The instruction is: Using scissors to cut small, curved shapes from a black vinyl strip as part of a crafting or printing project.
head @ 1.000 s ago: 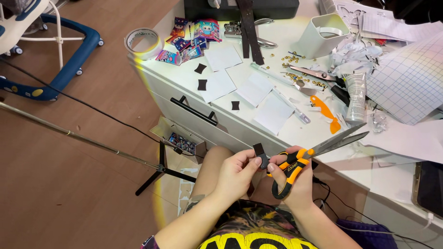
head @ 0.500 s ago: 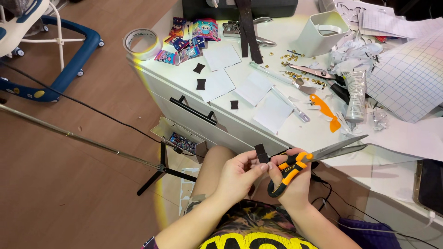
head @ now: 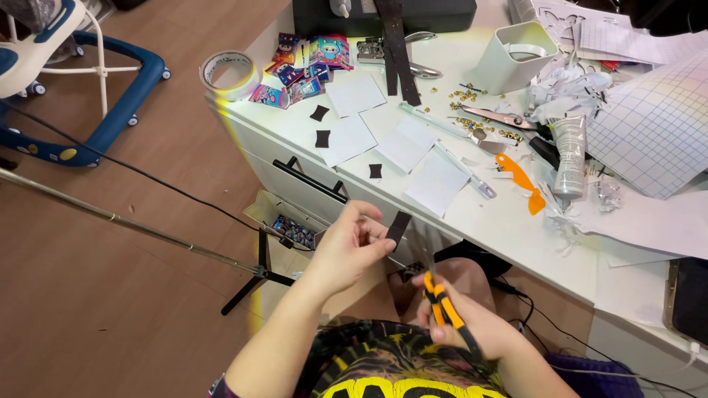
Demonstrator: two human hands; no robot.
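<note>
My left hand (head: 350,247) pinches a small black strip (head: 398,227) and holds it up in front of the white desk's edge (head: 472,243). My right hand (head: 464,324) grips orange-handled scissors (head: 441,302), their blades pointing up toward the strip's lower end. Both hands hover over my lap, below the desk edge. On the desk lie three small black cut pieces (head: 321,138) among several white paper squares (head: 404,144).
A tape roll (head: 230,72) and colourful packets (head: 302,63) sit at the desk's left corner. A white bin (head: 512,55), glue tube (head: 569,155), orange cutter (head: 520,177), shredded paper and grid sheet (head: 649,133) crowd the right. A tripod (head: 254,273) stands on the wooden floor.
The scissors have swung from pointing right to pointing up at the strip. My right hand dropped lower toward my body, and the left hand lifted the strip slightly.
</note>
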